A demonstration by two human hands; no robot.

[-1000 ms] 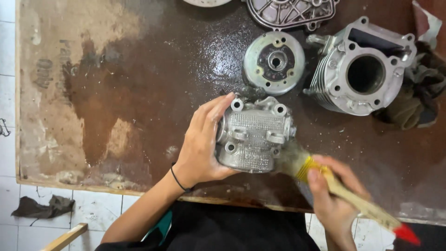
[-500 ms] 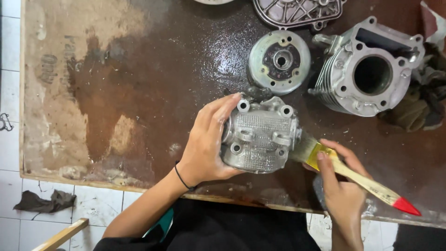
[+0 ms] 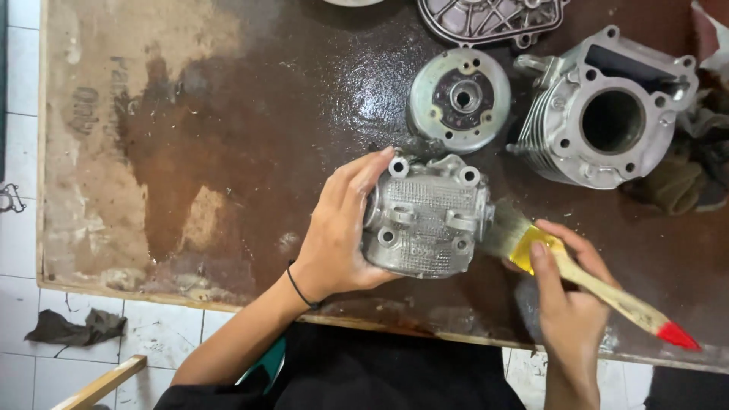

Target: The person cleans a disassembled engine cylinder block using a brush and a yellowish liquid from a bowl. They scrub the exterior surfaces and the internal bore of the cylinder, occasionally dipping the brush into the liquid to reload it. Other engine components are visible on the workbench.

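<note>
My left hand (image 3: 338, 228) grips the left side of a grey metal cylinder head (image 3: 427, 219), holding it just above the wet brown table (image 3: 228, 152). My right hand (image 3: 566, 292) is closed on a wooden-handled paintbrush (image 3: 600, 288) with a yellow ferrule and a red handle tip. The bristles touch the right side of the cylinder head.
Behind the head lie a round flywheel-like disc (image 3: 459, 100), a finned engine cylinder (image 3: 604, 118) with a large bore, and a cast cover (image 3: 490, 19) at the top edge. Rags (image 3: 691, 175) are piled at the right. A dark cloth (image 3: 72, 328) lies on the tiled floor.
The brush has shifted up along the right side of the cylinder head, from its lower right corner to its right edge. My left hand keeps its hold.
</note>
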